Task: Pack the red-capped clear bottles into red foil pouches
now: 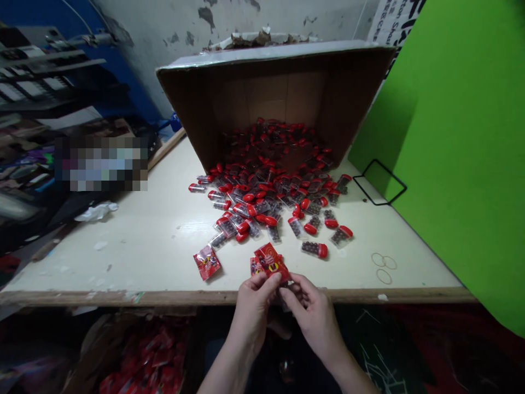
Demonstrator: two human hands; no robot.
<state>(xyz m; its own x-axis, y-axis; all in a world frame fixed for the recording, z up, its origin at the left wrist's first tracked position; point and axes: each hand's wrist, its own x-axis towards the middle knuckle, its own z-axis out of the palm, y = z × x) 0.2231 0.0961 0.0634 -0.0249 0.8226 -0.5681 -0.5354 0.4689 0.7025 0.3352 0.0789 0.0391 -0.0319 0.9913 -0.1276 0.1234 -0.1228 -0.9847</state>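
My left hand (253, 313) and right hand (315, 323) are pinched together on a red foil sachet (270, 261) just past the near edge of the worktop (123, 257), its long axis running far-left to near-right.

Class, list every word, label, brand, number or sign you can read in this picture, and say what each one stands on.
White banner at top right: large black characters, cut off and too blurred to read.
Red sachet between the left hand and right hand: printed marks, too small to read.
Loose red sachet on the table: also unreadable.
Nothing can be quoted.
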